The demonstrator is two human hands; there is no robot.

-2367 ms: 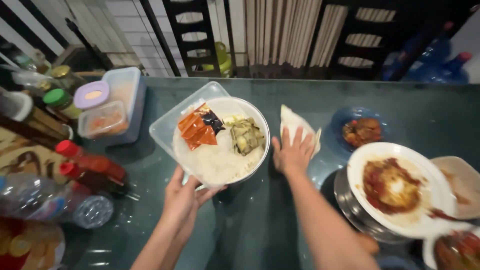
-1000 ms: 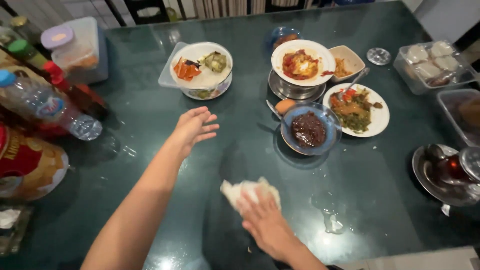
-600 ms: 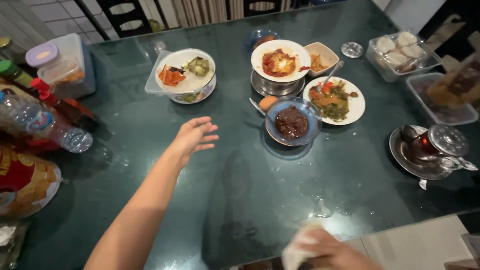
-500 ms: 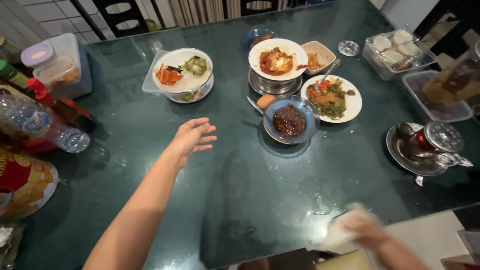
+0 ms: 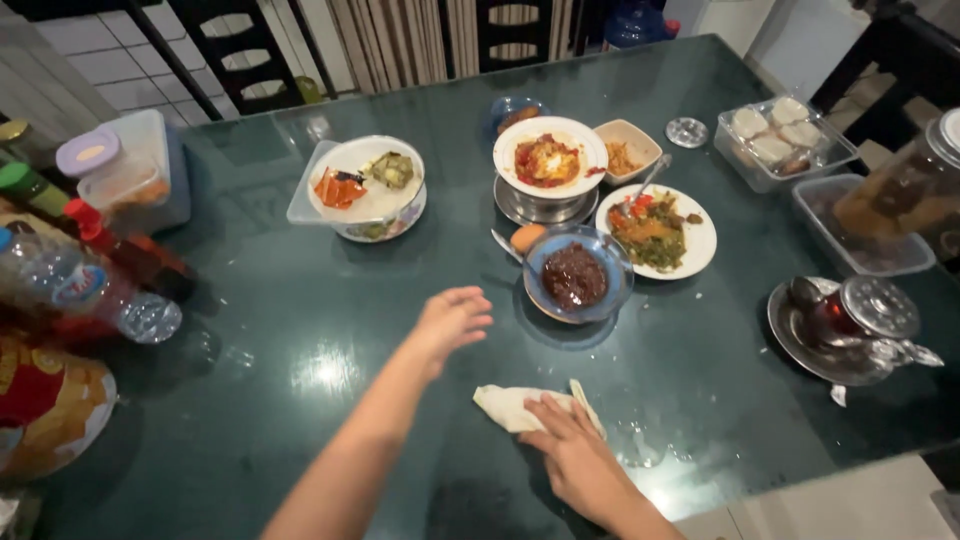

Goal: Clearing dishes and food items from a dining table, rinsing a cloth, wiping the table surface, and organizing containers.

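The right hand (image 5: pixel 570 452) is pressing a cloth (image 5: pixel 520 405) flat on the table (image 5: pixel 300 350), wiping; the open left hand (image 5: pixel 452 318) is hovering, holding nothing. More wet spots need rubbing.

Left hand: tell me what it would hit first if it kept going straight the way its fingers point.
The left hand hovers open, fingers aimed right and slightly away. First in that line is probably the blue bowl of dark sauce. Its height above the table is unclear, so it might pass over the rim.

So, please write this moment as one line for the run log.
right hand: flat on cloth | left hand: open above table, holding nothing | blue bowl: beyond the cloth
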